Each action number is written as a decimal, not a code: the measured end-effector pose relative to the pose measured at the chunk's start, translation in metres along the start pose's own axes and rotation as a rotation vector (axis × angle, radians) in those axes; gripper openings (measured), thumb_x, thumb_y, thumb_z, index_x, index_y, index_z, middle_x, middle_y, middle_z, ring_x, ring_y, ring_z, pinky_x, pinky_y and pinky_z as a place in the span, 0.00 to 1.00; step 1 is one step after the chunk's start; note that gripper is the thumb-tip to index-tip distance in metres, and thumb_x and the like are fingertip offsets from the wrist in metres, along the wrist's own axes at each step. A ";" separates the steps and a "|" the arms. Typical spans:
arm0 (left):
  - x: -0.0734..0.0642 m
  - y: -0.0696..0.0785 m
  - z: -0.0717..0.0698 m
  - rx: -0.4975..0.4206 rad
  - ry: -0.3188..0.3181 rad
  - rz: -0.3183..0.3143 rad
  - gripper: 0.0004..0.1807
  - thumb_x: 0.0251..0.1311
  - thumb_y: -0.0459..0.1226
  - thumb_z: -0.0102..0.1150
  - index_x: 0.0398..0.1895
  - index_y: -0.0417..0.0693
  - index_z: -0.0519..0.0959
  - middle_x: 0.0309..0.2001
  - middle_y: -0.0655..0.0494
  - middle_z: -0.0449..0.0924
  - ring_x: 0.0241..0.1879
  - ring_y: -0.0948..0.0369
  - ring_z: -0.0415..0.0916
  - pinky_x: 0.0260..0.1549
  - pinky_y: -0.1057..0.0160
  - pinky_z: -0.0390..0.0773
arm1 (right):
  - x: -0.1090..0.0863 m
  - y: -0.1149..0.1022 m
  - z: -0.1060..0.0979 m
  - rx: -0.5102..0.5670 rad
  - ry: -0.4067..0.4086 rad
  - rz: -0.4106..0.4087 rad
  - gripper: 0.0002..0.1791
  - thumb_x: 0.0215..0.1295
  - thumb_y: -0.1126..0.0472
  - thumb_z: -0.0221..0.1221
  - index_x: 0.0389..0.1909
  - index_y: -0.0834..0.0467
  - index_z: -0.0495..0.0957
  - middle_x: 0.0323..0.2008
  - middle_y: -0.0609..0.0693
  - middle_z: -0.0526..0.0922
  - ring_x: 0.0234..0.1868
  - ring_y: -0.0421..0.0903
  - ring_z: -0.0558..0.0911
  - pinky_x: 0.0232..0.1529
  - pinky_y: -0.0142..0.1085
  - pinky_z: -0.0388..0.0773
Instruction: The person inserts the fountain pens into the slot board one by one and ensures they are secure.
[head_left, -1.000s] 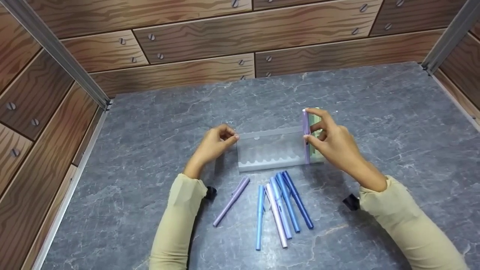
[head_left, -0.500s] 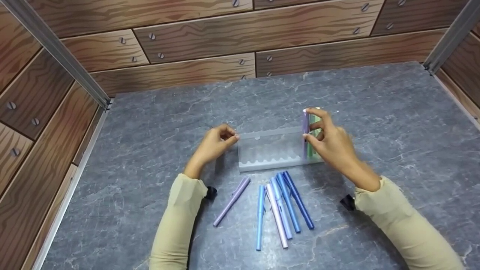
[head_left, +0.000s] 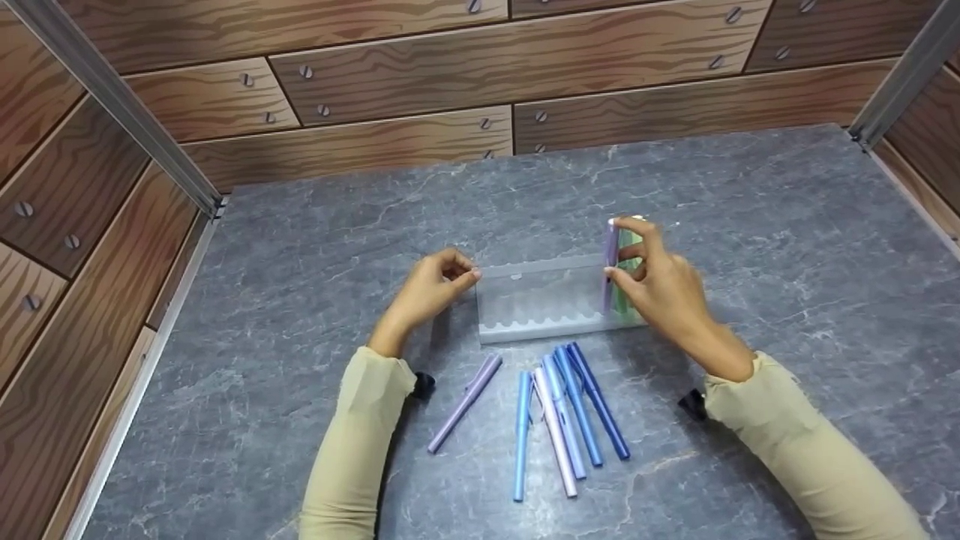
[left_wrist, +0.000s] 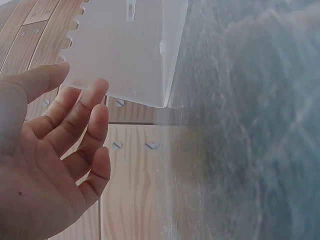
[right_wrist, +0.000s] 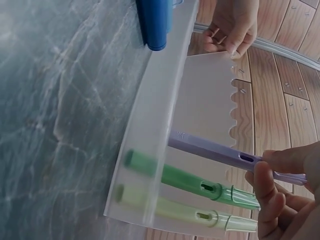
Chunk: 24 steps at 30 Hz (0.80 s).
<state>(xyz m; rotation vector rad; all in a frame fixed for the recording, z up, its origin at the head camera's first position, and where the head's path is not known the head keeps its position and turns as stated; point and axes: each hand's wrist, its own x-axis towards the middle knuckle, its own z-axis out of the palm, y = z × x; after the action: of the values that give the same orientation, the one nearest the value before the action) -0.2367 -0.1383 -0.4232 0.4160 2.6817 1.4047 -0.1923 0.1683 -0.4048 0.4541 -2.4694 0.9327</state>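
Head view, right of centre: a purple pen (head_left: 611, 251) is pinched upright by the right grip (head_left: 664, 281), the index finger placed at its top end and the thumb lower down. In the right wrist view its lower end is met by the ledge of a translucent stand (head_left: 536, 292); whether it is fully seated cannot be told. Just beside it, a green pen (right_wrist: 190, 181) and a pale green pen (right_wrist: 185, 209) are held in the stand, lower in that frame. At the middle of the head view, the stand's upper left corner is pinched by the left grip (head_left: 435, 285) between thumb and fingers. Below the stand, a lilac pen (head_left: 466, 403) is laid aslant, apart from a cluster at lower centre, where a light blue pen (head_left: 520, 435), a pale pink pen (head_left: 557, 442), a periwinkle pen (head_left: 564, 420), a mid-blue pen (head_left: 579, 409) and a dark blue pen (head_left: 601, 405) are seen on the grey worktop (head_left: 300, 300). Across the top, the frame is filled by a wood-patterned wall (head_left: 397, 90)
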 end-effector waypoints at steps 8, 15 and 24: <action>0.000 0.000 0.000 -0.001 0.009 0.013 0.09 0.62 0.39 0.61 0.38 0.41 0.79 0.34 0.51 0.82 0.34 0.61 0.75 0.34 0.68 0.71 | -0.001 0.001 0.001 -0.023 -0.007 0.010 0.35 0.56 0.66 0.68 0.62 0.49 0.63 0.34 0.56 0.87 0.21 0.47 0.81 0.18 0.28 0.66; 0.001 0.001 0.001 -0.001 0.005 0.016 0.09 0.62 0.39 0.61 0.38 0.41 0.79 0.34 0.51 0.82 0.34 0.61 0.75 0.34 0.68 0.71 | -0.001 0.002 0.002 -0.049 -0.009 0.005 0.35 0.55 0.65 0.68 0.61 0.50 0.63 0.33 0.56 0.87 0.20 0.47 0.81 0.16 0.30 0.64; 0.000 -0.001 0.001 0.000 -0.002 -0.003 0.09 0.62 0.40 0.61 0.38 0.42 0.79 0.36 0.51 0.83 0.37 0.59 0.76 0.36 0.67 0.72 | -0.003 0.003 0.006 -0.068 -0.020 -0.022 0.34 0.55 0.65 0.68 0.61 0.51 0.63 0.33 0.56 0.87 0.17 0.48 0.79 0.14 0.32 0.61</action>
<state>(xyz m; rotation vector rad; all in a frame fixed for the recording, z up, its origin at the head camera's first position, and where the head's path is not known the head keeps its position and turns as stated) -0.2366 -0.1381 -0.4242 0.4134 2.6791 1.4032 -0.1934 0.1669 -0.4122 0.4693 -2.5001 0.8366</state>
